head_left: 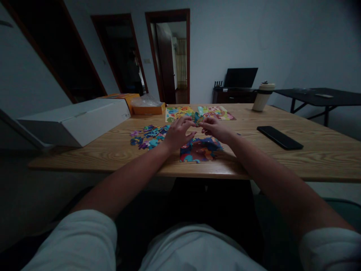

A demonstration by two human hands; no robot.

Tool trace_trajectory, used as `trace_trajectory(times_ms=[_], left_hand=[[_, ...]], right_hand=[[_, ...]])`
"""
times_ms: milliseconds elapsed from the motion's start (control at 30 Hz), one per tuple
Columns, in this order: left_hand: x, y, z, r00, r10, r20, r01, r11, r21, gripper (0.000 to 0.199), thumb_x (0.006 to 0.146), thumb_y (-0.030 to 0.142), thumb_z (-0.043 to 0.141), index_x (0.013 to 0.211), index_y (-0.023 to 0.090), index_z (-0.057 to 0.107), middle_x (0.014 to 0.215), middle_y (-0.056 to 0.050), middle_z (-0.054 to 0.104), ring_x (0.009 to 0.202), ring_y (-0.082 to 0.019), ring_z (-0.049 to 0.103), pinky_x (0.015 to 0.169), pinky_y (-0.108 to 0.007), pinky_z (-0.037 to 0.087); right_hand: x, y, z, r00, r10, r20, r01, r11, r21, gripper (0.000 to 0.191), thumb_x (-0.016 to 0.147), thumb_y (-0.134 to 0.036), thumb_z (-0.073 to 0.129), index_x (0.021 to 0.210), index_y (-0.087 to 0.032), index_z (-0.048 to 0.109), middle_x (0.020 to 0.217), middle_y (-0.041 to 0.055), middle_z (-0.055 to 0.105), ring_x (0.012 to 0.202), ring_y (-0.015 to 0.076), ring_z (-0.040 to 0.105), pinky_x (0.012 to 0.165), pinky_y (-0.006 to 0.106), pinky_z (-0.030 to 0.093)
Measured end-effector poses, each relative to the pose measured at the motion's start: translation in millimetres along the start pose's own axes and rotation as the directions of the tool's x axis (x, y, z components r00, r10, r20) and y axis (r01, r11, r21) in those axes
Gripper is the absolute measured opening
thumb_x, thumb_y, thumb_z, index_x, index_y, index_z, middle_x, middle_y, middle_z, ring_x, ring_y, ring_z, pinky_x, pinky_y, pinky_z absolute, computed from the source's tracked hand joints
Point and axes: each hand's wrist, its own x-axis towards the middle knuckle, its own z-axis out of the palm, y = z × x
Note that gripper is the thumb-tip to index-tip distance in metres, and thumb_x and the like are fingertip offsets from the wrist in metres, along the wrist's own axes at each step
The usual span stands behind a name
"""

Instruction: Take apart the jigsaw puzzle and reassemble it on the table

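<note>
Over the table, my right hand (pixel 214 128) pinches a small teal-and-green jigsaw piece (pixel 198 118) between thumb and fingertips. My left hand (pixel 179 131) is close on its left, with the thumb apart from the bent fingers. Its fingertips reach the edge of that piece; whether they touch it I cannot tell. Below both hands lies a partly joined jigsaw puzzle (pixel 197 150) in dark blue, red and brown, with an uneven edge. A heap of loose jigsaw pieces (pixel 149 136), blue, teal and purple, spreads left of it, partly covered by my left hand.
Two colourful picture sheets (pixel 177 113) (pixel 217 112) lie behind my hands. A white box (pixel 84 118) and an orange box (pixel 149 109) with clear plastic stand at left. To the right are a black phone-like slab (pixel 279 137) and a cream cup (pixel 263 98). A person (pixel 135 73) stands in a doorway.
</note>
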Motion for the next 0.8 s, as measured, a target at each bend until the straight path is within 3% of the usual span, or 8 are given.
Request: trace_trajectory(times_ms=[100, 167, 267, 333, 433, 500, 600, 800], left_hand=[[-3.2, 2.4, -1.4, 0.997, 0.054, 0.062, -0.052, 0.998, -0.032, 0.016, 0.089, 0.022, 0.065, 0.105, 0.022, 0.063, 0.135, -0.011, 0.058, 0.122, -0.025, 0.059, 0.102, -0.043, 0.049], [-2.6, 2.0, -8.9, 0.995, 0.053, 0.083, -0.051, 0.998, -0.031, 0.017, 0.09, 0.02, 0.062, 0.106, 0.021, 0.063, 0.136, -0.011, 0.06, 0.124, -0.025, 0.059, 0.104, -0.043, 0.048], [3.7, -10.5, -30.0, 0.985, -0.096, 0.146, 0.089, 0.995, 0.052, 0.021, 0.09, 0.025, 0.06, 0.109, 0.02, 0.066, 0.124, -0.01, 0.068, 0.118, -0.025, 0.062, 0.103, -0.04, 0.047], [8.9, -29.8, -46.1, 0.932, -0.251, 0.26, 0.219, 0.965, 0.144, 0.028, 0.089, 0.031, 0.061, 0.114, 0.02, 0.068, 0.118, -0.009, 0.071, 0.111, -0.025, 0.065, 0.098, -0.037, 0.049], [10.6, -67.6, -63.9, 0.786, -0.413, 0.46, 0.327, 0.909, 0.257, 0.031, 0.087, 0.035, 0.063, 0.113, 0.021, 0.072, 0.113, -0.007, 0.074, 0.102, -0.024, 0.068, 0.087, -0.031, 0.05], [6.6, -88.6, -69.1, 0.737, -0.465, 0.49, 0.38, 0.885, 0.269, 0.03, 0.087, 0.035, 0.061, 0.11, 0.02, 0.075, 0.109, -0.007, 0.076, 0.097, -0.023, 0.069, 0.083, -0.029, 0.05], [0.4, -101.1, -66.4, 0.724, -0.446, 0.526, 0.372, 0.895, 0.247, 0.034, 0.087, 0.037, 0.061, 0.112, 0.021, 0.075, 0.11, -0.007, 0.076, 0.097, -0.023, 0.069, 0.084, -0.028, 0.05], [13.7, -94.3, -30.8, 0.664, -0.336, 0.668, 0.265, 0.941, 0.21, 0.056, 0.077, 0.044, 0.073, 0.129, 0.026, 0.067, 0.124, -0.009, 0.071, 0.107, -0.027, 0.066, 0.089, -0.032, 0.048]], right_hand=[[5.6, 1.6, -8.1, 0.99, -0.04, -0.135, 0.042, 0.999, 0.009, 0.039, 0.068, -0.046, 0.083, 0.081, -0.023, 0.055, 0.069, -0.0049, 0.058, 0.06, 0.0098, 0.054, 0.055, 0.021, 0.041], [8.6, 0.6, -21.4, 0.973, -0.065, -0.223, 0.047, 0.995, -0.089, 0.035, 0.072, -0.044, 0.079, 0.086, -0.023, 0.056, 0.074, -0.0039, 0.061, 0.059, 0.0091, 0.052, 0.054, 0.021, 0.04], [11.4, 1.1, -49.1, 0.933, -0.066, -0.353, -0.06, 0.94, -0.336, 0.027, 0.079, -0.037, 0.074, 0.096, -0.022, 0.059, 0.081, 0.0002, 0.067, 0.06, 0.0104, 0.053, 0.053, 0.021, 0.041], [12.3, 5.2, -67.8, 0.9, -0.04, -0.435, -0.179, 0.875, -0.449, 0.023, 0.082, -0.031, 0.071, 0.101, -0.021, 0.062, 0.086, 0.0035, 0.07, 0.061, 0.0119, 0.056, 0.053, 0.022, 0.042], [12.8, 16.7, -90.2, 0.881, -0.011, -0.472, -0.318, 0.726, -0.61, 0.016, 0.08, -0.022, 0.071, 0.095, -0.018, 0.067, 0.086, 0.0074, 0.072, 0.064, 0.0152, 0.06, 0.054, 0.024, 0.042], [13.0, 25.2, -99.8, 0.892, 0.03, -0.451, -0.369, 0.624, -0.688, 0.011, 0.077, -0.017, 0.071, 0.087, -0.016, 0.069, 0.083, 0.0084, 0.072, 0.066, 0.0173, 0.062, 0.056, 0.026, 0.042], [13.2, 33.8, -106.0, 0.896, 0.08, -0.438, -0.406, 0.549, -0.731, 0.009, 0.074, -0.018, 0.074, 0.081, -0.016, 0.07, 0.074, 0.008, 0.07, 0.064, 0.0196, 0.063, 0.055, 0.028, 0.043], [15.5, 35.2, -103.8, 0.897, 0.079, -0.435, -0.384, 0.627, -0.678, 0.03, 0.076, -0.022, 0.077, 0.105, -0.016, 0.069, 0.087, 0.0095, 0.072, 0.066, 0.0186, 0.064, 0.056, 0.027, 0.047]])
